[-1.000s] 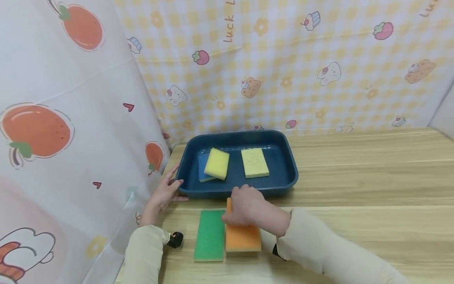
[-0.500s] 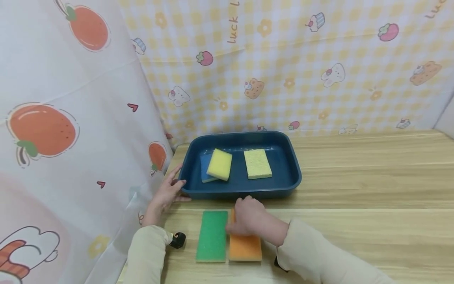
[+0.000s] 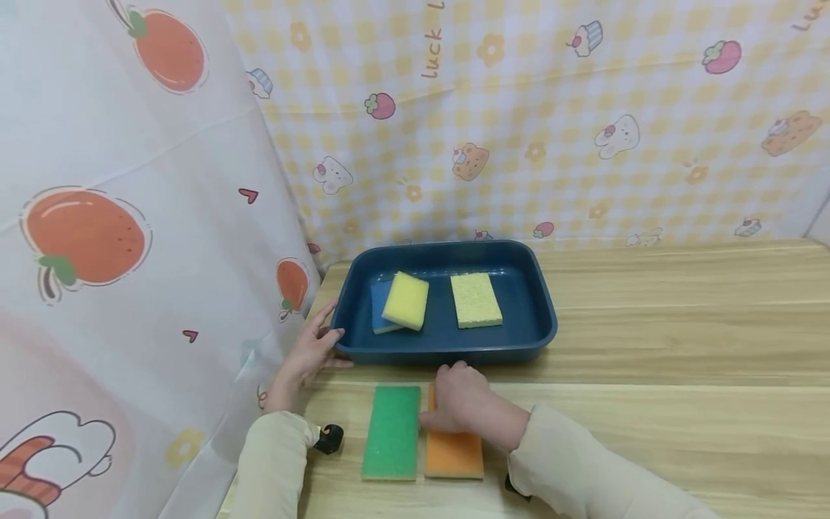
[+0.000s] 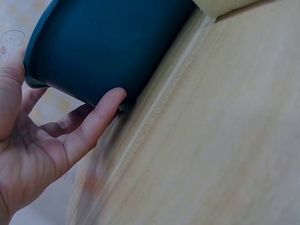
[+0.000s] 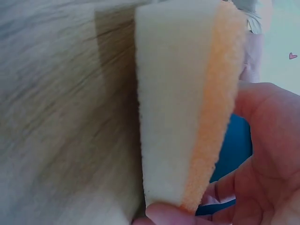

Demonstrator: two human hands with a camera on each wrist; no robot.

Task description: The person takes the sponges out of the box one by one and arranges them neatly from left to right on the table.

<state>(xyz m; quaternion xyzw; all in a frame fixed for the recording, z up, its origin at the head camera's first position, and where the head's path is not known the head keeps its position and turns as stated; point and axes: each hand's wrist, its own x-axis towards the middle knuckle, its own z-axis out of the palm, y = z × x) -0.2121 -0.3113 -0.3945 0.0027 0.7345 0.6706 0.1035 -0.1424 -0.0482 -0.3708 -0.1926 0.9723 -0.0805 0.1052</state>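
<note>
My right hand (image 3: 463, 400) holds an orange sponge (image 3: 454, 458) by its sides near the far end. In the right wrist view, the sponge (image 5: 173, 103) shows a pale layer and an orange layer, with fingertips (image 5: 171, 214) at its edge. Just left of it lies a green sponge (image 3: 392, 432), parallel and a narrow gap away. At the front left corner of a dark blue tray (image 3: 447, 355), my left hand (image 3: 311, 353) rests with extended fingers against the wall and thumb at the rim.
Inside the tray, a yellow sponge (image 3: 407, 301) leans over a blue sponge (image 3: 381, 317), and a pale yellow sponge (image 3: 476, 299) lies to their right. Patterned cloth (image 3: 519, 144) hangs behind the wooden table (image 3: 681, 324), and another white cloth (image 3: 214, 238) hangs on the left.
My right hand has brought the orange sponge down and toward me, so that it lies level beside the green one. The left hand stays at the tray corner; the head view shifts slightly.
</note>
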